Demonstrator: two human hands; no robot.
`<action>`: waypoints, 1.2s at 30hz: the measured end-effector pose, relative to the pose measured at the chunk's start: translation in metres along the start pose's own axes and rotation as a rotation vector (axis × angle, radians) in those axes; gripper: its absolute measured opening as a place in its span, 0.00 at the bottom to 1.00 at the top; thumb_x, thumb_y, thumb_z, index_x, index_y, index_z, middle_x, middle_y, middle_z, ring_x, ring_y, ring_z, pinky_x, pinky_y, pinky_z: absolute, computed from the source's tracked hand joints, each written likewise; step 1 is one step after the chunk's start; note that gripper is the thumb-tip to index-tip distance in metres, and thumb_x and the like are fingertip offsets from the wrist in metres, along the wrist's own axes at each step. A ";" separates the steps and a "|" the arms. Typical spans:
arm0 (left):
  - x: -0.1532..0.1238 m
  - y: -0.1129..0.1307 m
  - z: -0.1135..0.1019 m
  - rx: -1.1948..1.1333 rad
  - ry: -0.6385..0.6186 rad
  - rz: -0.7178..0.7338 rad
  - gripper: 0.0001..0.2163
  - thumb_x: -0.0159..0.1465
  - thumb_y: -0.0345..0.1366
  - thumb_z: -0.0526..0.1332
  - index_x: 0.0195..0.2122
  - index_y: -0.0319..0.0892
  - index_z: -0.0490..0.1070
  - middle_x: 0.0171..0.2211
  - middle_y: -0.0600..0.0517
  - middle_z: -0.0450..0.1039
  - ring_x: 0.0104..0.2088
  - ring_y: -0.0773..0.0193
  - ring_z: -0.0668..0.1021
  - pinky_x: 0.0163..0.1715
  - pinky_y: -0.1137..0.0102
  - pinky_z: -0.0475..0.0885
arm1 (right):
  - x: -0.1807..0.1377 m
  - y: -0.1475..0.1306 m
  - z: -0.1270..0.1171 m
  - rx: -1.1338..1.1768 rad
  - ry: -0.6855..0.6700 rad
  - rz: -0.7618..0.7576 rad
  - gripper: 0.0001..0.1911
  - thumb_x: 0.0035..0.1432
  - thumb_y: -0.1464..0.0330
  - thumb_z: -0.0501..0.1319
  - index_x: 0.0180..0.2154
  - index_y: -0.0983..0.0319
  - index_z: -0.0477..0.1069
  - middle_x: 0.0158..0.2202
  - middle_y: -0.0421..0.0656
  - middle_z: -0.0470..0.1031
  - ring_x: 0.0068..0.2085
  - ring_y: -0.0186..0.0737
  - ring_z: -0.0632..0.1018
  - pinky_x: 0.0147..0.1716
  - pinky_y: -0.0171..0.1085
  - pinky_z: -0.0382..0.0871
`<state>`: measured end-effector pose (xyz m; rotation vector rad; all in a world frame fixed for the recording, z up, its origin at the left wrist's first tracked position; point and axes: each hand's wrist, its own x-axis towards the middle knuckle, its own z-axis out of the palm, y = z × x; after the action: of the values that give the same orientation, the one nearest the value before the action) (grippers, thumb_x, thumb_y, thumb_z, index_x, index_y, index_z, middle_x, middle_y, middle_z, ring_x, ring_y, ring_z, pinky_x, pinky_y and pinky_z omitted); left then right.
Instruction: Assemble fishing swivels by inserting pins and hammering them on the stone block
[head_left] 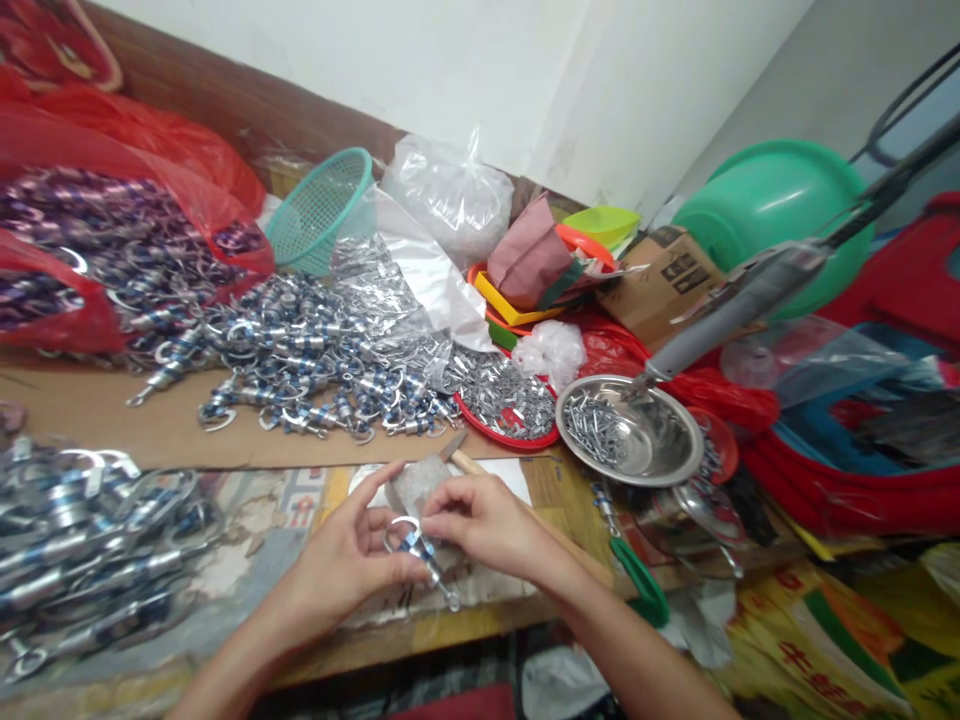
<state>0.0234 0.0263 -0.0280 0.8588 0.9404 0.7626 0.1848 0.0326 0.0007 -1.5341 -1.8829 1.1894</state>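
Note:
A small metal hook piece (417,544) with blue bands, a C-shaped hook at its top and a ring at its lower end, lies tilted between my hands. My left hand (349,545) grips it with the thumb along its lower side and the fingers behind. At the hook end, the fingertips of my right hand (480,515) are pinched together against it; what they hold is hidden. Behind my hands sits a grey block (420,484). A wooden-handled tool (466,462) with a dark blade rests beside it.
Similar hook pieces form a heap (300,350) at the back, and a blurred pile (82,550) at the left. A red tray (551,437) of small metal parts stands beside a steel bowl (649,440) of pins. A grey lever arm (739,305) slants above the bowl.

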 end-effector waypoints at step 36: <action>-0.007 -0.009 0.001 -0.115 -0.003 0.017 0.37 0.47 0.35 0.68 0.58 0.43 0.54 0.29 0.52 0.73 0.31 0.60 0.77 0.34 0.67 0.72 | -0.033 0.079 -0.034 -0.566 0.252 0.040 0.15 0.54 0.67 0.58 0.45 0.61 0.68 0.39 0.46 0.72 0.41 0.43 0.73 0.40 0.41 0.67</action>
<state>0.0227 0.0156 -0.0332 0.7682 0.8790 0.8217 0.2647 0.0149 -0.0401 -1.9033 -2.1205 0.4517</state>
